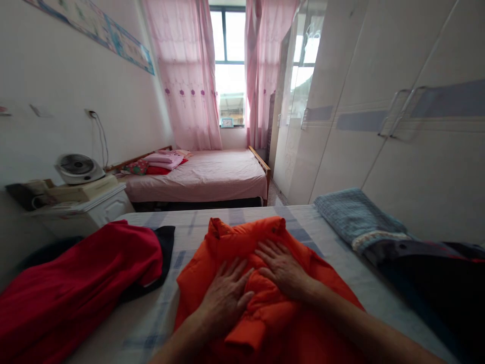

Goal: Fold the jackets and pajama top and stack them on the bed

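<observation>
An orange padded jacket (242, 237) lies spread on the bed in front of me, its collar end pointing away. One sleeve (248, 333) is folded in across the middle, with its cuff toward me. My left hand (227, 288) rests flat on the jacket's left part, fingers apart, the thumb beside the folded sleeve. Higher up on the right, my right hand (282, 268) presses flat on the cloth below the collar, its fingers spread. Neither hand grips anything. The jacket's lower part runs out of view between my forearms.
A red garment (94, 273) lies over a dark one at the left. Folded blue checked cloth (356, 212) and dark clothing (435, 283) lie at the right. Beyond stand a pink-covered bed (215, 174), a fan (79, 168) on a white cabinet (102, 205), and wardrobes (379, 167).
</observation>
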`<control>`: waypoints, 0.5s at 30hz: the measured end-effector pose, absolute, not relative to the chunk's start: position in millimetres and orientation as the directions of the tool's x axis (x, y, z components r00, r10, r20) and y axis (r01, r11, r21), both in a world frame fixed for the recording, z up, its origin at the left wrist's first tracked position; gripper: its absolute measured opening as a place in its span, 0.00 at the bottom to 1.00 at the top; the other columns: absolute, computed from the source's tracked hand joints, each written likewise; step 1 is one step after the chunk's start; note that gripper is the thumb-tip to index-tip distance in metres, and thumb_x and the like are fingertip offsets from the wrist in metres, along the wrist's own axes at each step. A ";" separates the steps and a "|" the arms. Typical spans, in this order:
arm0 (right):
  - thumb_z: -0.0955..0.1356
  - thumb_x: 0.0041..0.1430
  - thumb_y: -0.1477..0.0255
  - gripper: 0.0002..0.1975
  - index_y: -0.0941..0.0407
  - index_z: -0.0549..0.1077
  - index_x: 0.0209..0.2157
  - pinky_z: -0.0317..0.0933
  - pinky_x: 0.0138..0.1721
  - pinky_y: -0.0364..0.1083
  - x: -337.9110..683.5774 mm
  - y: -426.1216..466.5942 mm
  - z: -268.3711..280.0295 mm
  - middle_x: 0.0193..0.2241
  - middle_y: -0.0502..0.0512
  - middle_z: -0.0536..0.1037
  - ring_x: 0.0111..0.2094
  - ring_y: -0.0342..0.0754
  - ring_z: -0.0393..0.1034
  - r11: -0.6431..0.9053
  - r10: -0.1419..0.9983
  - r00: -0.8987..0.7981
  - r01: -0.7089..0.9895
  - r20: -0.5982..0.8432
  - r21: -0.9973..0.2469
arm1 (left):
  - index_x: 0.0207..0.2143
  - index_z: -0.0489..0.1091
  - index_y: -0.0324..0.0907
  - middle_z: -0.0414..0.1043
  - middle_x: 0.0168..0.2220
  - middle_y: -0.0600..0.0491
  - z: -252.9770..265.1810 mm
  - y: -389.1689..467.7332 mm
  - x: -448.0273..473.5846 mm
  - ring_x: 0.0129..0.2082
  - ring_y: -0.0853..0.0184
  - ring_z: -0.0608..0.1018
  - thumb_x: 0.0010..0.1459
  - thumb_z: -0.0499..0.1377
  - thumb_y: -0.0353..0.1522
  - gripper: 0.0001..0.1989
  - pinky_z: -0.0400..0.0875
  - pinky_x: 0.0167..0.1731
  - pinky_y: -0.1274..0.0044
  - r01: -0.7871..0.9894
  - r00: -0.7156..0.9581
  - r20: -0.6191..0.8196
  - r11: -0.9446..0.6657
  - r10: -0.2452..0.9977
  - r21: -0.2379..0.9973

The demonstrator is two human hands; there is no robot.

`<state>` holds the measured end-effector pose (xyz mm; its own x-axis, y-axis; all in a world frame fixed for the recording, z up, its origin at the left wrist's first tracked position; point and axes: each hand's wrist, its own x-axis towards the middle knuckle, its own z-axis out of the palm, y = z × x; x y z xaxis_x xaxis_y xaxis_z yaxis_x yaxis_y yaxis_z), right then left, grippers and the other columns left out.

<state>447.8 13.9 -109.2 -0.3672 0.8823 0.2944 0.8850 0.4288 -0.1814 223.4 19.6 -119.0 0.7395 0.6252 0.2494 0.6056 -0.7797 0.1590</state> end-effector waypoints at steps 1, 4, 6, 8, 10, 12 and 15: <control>0.59 0.62 0.59 0.25 0.53 0.61 0.58 0.45 0.59 0.54 447.3 9.9 -114.7 0.60 0.56 0.61 0.61 0.53 0.51 0.443 0.888 -0.396 0.875 0.234 -0.198 | 0.59 0.57 0.49 0.56 0.62 0.49 -119.5 16.4 223.9 0.61 0.56 0.59 0.60 0.53 0.40 0.25 0.56 0.57 0.59 0.600 0.750 0.207 -0.777 0.629 0.188; 0.57 0.64 0.65 0.19 0.55 0.70 0.50 0.56 0.52 0.47 449.7 16.2 -105.2 0.50 0.57 0.73 0.51 0.49 0.66 0.428 0.901 -0.386 0.868 0.197 -0.254 | 0.50 0.69 0.48 0.67 0.55 0.52 -104.1 2.3 226.1 0.55 0.61 0.68 0.61 0.52 0.35 0.16 0.62 0.55 0.66 0.620 0.713 0.197 -0.737 0.673 0.270; 0.54 0.65 0.71 0.19 0.55 0.71 0.48 0.58 0.49 0.45 450.1 32.7 -83.7 0.46 0.57 0.75 0.48 0.46 0.68 0.394 0.908 -0.334 0.884 0.251 -0.249 | 0.48 0.70 0.49 0.70 0.52 0.54 -91.9 -12.9 229.0 0.53 0.64 0.70 0.61 0.52 0.35 0.14 0.63 0.54 0.70 0.593 0.713 0.245 -0.751 0.657 0.290; 0.55 0.63 0.73 0.19 0.56 0.65 0.54 0.53 0.54 0.47 448.2 54.0 -64.3 0.52 0.59 0.70 0.53 0.48 0.63 0.346 0.917 -0.293 0.921 0.271 -0.177 | 0.54 0.65 0.47 0.67 0.55 0.51 -91.4 -30.3 233.2 0.54 0.63 0.69 0.61 0.52 0.39 0.19 0.65 0.53 0.71 0.521 0.763 0.299 -0.819 0.573 0.238; 0.60 0.60 0.72 0.23 0.57 0.60 0.58 0.47 0.58 0.50 445.0 76.6 -55.8 0.58 0.61 0.63 0.59 0.51 0.54 0.315 0.932 -0.289 0.945 0.218 -0.093 | 0.57 0.61 0.42 0.66 0.56 0.46 -105.1 -44.9 237.8 0.55 0.60 0.69 0.59 0.51 0.47 0.28 0.68 0.50 0.70 0.448 0.817 0.354 -0.888 0.455 0.107; 0.67 0.54 0.70 0.28 0.58 0.61 0.57 0.46 0.59 0.52 441.2 97.4 -58.5 0.57 0.63 0.63 0.60 0.55 0.54 0.307 0.948 -0.301 0.950 0.108 -0.052 | 0.56 0.62 0.38 0.67 0.54 0.42 -125.1 -53.0 241.0 0.54 0.57 0.70 0.56 0.49 0.53 0.34 0.70 0.47 0.69 0.416 0.838 0.409 -0.908 0.362 -0.048; 0.70 0.52 0.66 0.23 0.57 0.68 0.50 0.54 0.54 0.56 434.1 120.2 -70.2 0.49 0.61 0.71 0.52 0.54 0.64 0.298 0.953 -0.299 0.954 -0.056 -0.020 | 0.56 0.61 0.39 0.68 0.53 0.42 -145.9 -54.3 240.3 0.53 0.56 0.71 0.54 0.47 0.57 0.38 0.71 0.46 0.69 0.412 0.844 0.441 -0.896 0.306 -0.165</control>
